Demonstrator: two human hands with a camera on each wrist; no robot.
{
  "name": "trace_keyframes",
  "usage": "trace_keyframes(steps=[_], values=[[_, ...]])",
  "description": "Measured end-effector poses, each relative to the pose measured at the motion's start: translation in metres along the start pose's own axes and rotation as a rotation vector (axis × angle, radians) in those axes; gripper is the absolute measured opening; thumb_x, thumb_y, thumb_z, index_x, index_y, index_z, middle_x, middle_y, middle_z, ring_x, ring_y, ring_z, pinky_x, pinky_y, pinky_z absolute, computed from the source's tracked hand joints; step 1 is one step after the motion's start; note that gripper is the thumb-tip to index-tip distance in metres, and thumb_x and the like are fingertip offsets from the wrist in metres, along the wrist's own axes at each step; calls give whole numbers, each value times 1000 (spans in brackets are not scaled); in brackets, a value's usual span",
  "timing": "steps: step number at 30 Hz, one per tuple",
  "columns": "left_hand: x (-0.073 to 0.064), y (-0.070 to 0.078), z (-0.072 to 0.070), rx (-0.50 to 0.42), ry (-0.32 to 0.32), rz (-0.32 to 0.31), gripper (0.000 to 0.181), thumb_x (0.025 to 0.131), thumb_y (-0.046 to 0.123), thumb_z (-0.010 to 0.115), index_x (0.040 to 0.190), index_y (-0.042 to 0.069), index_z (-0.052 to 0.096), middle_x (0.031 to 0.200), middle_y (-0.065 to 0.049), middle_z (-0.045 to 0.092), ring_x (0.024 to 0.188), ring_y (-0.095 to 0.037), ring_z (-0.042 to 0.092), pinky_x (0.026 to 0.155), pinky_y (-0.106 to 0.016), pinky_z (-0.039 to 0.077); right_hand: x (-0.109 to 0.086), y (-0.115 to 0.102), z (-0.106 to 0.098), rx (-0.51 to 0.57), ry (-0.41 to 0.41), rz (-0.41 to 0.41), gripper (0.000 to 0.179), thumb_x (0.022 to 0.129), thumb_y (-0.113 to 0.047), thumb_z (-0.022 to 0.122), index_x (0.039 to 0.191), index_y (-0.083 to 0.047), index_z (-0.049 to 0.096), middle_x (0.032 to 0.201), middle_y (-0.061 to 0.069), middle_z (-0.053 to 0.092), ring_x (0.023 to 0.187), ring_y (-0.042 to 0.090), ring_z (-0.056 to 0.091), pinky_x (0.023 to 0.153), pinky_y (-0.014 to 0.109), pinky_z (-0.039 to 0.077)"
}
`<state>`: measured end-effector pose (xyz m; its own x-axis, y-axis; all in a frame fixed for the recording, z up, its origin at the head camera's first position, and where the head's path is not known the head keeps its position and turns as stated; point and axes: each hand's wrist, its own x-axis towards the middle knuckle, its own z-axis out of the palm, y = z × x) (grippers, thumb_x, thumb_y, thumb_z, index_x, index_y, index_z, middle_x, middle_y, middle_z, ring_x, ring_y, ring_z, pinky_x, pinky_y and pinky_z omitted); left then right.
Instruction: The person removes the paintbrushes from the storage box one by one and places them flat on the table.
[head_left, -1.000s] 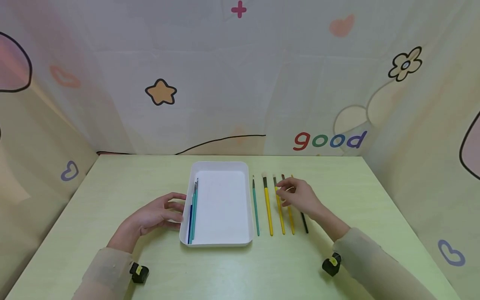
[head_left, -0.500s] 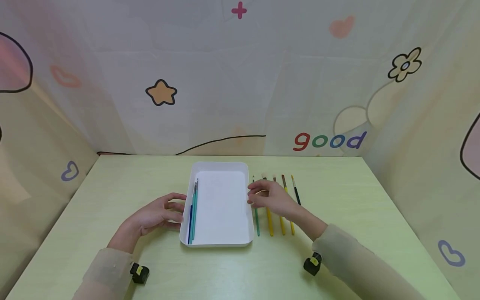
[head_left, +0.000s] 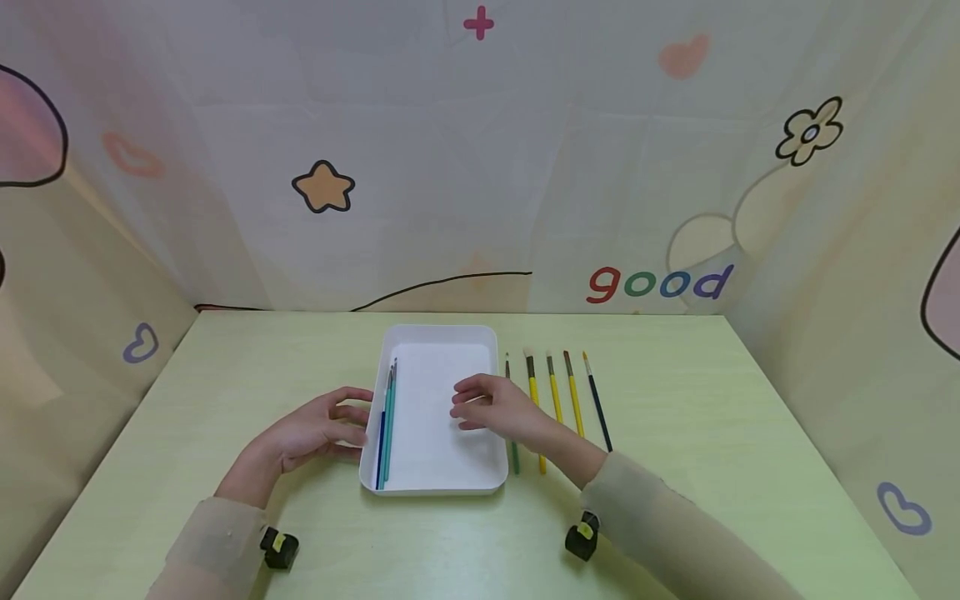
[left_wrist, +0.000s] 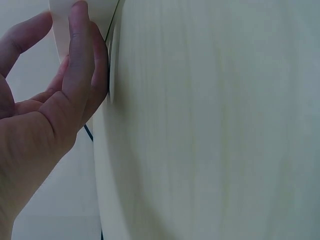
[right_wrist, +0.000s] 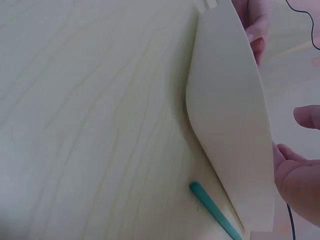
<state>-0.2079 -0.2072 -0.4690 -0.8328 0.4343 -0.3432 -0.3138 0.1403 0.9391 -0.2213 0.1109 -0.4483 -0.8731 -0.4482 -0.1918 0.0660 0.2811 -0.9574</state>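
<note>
Your white tray [head_left: 429,450], shallow and rectangular with rounded corners, lies on the pale table [head_left: 420,550], slim teal and blue brushes [head_left: 389,433] along its inner left wall. Your left hand [head_left: 311,429] touches its left side with relaxed fingers; your right hand [head_left: 504,409] hovers over it, thumb and fingers slightly apart.

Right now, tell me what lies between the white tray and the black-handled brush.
The head view shows, from the white tray outward, one green-handled brush, then three yellow-handled brushes; the right hand and forearm cover parts of them.
</note>
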Motion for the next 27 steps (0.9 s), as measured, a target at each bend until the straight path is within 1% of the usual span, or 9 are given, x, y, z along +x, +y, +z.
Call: trace_keyframes(steps=[6, 8, 10, 13, 16, 18, 20, 23, 27], values=[[0, 0, 0, -8, 2, -5, 78, 87, -1, 75, 153, 2, 32, 134, -25, 52, 107, -32, 64, 91, -47, 58, 4, -4, 14, -25, -59, 45, 50, 98, -13, 68, 140, 8, 51, 125, 15, 61, 103, 29, 71, 88, 37, 59], [0, 0, -1, -5, 4, -4, 78, 87, -1, 74, 153, 2, 32, 134, -25, 52, 107, -33, 64, 91, -47, 58, 5, -6, 18, -16, -79, 60, 51, 99, -15, 68, 142, 7, 50, 128, 16, 60, 105, 29, 70, 89, 37, 59], [0, 0, -1, -2, 5, -2, 78, 88, -1, 74, 153, 2, 31, 134, -25, 53, 108, -33, 64, 91, -47, 57, 7, -6, 20, 14, -101, 76, 54, 99, -16, 68, 144, 6, 48, 132, 17, 59, 108, 28, 69, 91, 38, 58], [1, -1, -2, -2, 4, -2, 78, 88, -1, 74, 152, 2, 31, 134, -26, 53, 108, -33, 64, 92, -48, 57, 9, -5, 22, 87, -141, 97, 58, 100, -16, 67, 148, 6, 44, 137, 19, 57, 115, 30, 67, 95, 40, 56], [0, 0, -1, -1, 4, -3, 77, 88, 0, 74, 152, 2, 31, 134, -25, 53, 108, -33, 64, 92, -48, 57, 11, -5, 23, 158, -168, 111, 59, 101, -15, 65, 150, 6, 40, 139, 21, 57, 120, 32, 64, 99, 40, 54], [0, 0, -1, 1, 7, -5, 76, 88, 0, 74, 152, 2, 32, 133, -25, 53, 108, -33, 64, 92, -47, 57, 12, -6, 24, 194, -171, 124, 58, 102, -16, 63, 151, 6, 39, 138, 21, 58, 123, 32, 62, 100, 40, 53], [0, 0, 0, 0, 10, -7, 76, 89, 0, 74, 152, 3, 32, 134, -25, 54, 109, -33, 64, 92, -47, 57, 13, -7, 26, 228, -167, 140, 57, 104, -18, 61, 151, 5, 39, 140, 22, 57, 127, 33, 59, 102, 42, 52], [0, 0, 0, 1, 8, -8, 76, 89, 1, 74, 152, 3, 32, 134, -25, 53, 109, -34, 64, 93, -48, 57, 16, -11, 30, 276, -159, 177, 62, 105, -29, 58, 153, 4, 37, 145, 23, 53, 132, 34, 55, 103, 45, 50], [-1, 1, 0, 6, 9, -11, 76, 89, 1, 74, 152, 2, 32, 134, -24, 53, 110, -34, 64, 93, -48, 57, 19, -16, 35, 349, -153, 210, 68, 107, -41, 52, 156, 3, 34, 149, 24, 49, 133, 36, 54, 104, 49, 49]])
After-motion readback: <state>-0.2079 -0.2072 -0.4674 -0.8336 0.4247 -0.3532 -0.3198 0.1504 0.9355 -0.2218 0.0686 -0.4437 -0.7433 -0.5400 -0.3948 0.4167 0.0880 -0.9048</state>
